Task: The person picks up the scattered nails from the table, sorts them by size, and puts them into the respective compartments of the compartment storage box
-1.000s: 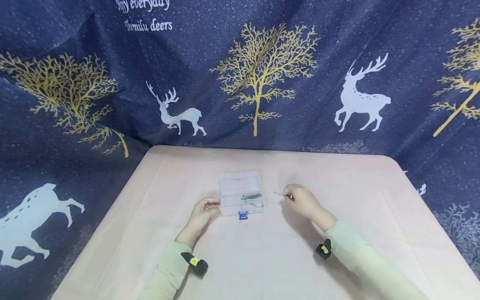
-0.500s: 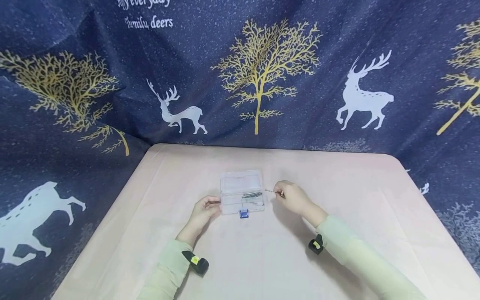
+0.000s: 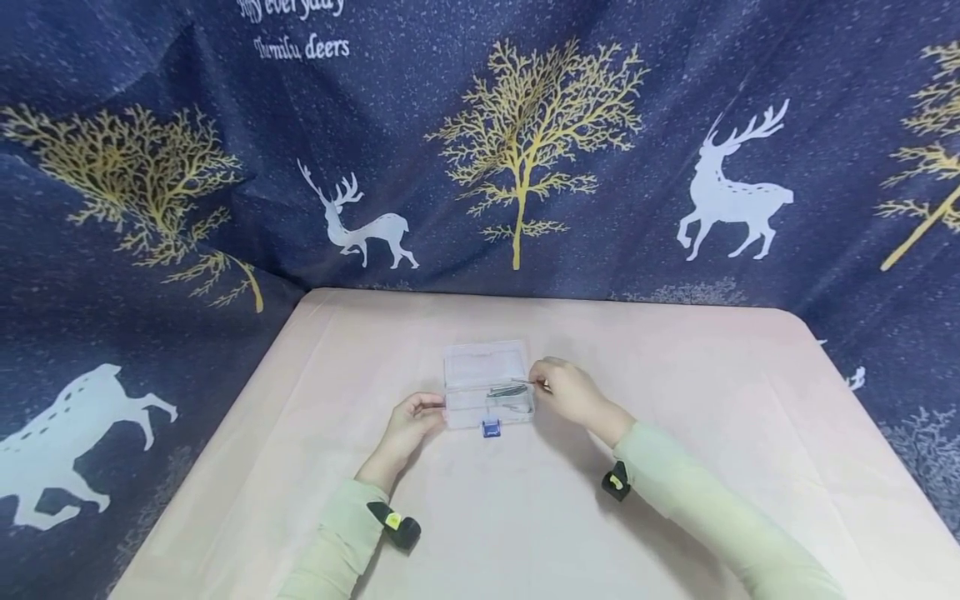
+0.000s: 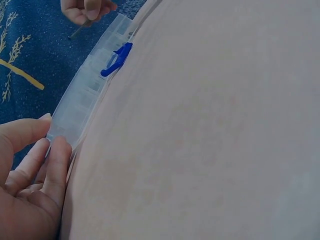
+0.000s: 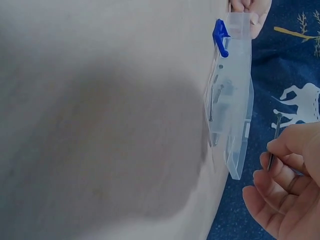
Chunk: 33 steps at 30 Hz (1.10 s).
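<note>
A clear plastic box (image 3: 467,417) with a blue latch (image 3: 491,428) stands on the table, its lid (image 3: 484,363) raised at the back. Several thin metal nails (image 3: 507,391) lie in its rear compartment. My left hand (image 3: 408,427) holds the box's left end, thumb on one side and fingers on the other, as the left wrist view shows. My right hand (image 3: 566,392) is at the box's right rear corner. Between its thumb and fingers it pinches one nail (image 5: 277,128), whose flat head sticks out past the fingertips toward the box.
A pale pink cloth covers the table (image 3: 480,525). Behind it hangs a dark blue curtain (image 3: 450,100) printed with deer and trees. Each sleeve carries a black wrist camera, one on the left (image 3: 405,533) and one on the right (image 3: 617,483).
My right hand has moved left with the nail, from apart from the box to its right rear corner. My left hand stays on the box's left end.
</note>
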### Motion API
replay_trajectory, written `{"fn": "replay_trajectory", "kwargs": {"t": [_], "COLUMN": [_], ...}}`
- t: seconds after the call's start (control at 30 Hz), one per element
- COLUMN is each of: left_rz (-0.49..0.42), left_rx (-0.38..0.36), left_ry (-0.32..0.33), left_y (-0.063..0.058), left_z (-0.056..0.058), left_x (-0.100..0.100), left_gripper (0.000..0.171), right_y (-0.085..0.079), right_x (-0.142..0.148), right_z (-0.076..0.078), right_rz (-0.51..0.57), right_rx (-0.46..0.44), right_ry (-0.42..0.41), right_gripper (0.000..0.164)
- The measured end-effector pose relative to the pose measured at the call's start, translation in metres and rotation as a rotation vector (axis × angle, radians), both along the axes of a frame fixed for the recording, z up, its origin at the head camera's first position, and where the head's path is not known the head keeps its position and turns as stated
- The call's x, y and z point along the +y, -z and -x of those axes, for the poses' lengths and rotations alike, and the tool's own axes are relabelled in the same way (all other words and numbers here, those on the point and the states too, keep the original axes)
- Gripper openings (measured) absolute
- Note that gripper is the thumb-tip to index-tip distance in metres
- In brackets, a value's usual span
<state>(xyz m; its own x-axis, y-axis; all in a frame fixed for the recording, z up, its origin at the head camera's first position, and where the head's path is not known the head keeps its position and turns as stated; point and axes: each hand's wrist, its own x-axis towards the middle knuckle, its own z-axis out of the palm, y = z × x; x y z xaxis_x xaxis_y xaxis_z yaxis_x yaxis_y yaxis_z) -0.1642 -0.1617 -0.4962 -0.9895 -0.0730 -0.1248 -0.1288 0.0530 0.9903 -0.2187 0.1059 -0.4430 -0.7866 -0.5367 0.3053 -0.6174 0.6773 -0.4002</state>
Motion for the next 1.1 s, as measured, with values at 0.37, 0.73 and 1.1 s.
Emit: {"fn": "replay_trajectory", "kwargs": {"t": [0.37, 0.73, 1.1], "left_rz": [0.046, 0.062, 0.048], "left_rx": [-0.015, -0.031, -0.034], "left_ry": [0.007, 0.06, 0.089], "left_y": [0.006, 0.006, 0.001], "left_z": [-0.001, 0.003, 0.012], "left_x": [-0.003, 0.007, 0.006], "left_gripper": [0.032, 0.032, 0.03], "right_y": [0.005, 0.01, 0.014], "right_x": [-0.015, -0.002, 0.039], "right_z": [0.001, -0.006, -0.016], "right_rz": [-0.025, -0.082, -0.093], "right_rx": [-0.018, -0.064, -0.001], "right_ry": [-0.009, 0.067, 0.111], "right_gripper": [0.01, 0.006, 0.009]}}
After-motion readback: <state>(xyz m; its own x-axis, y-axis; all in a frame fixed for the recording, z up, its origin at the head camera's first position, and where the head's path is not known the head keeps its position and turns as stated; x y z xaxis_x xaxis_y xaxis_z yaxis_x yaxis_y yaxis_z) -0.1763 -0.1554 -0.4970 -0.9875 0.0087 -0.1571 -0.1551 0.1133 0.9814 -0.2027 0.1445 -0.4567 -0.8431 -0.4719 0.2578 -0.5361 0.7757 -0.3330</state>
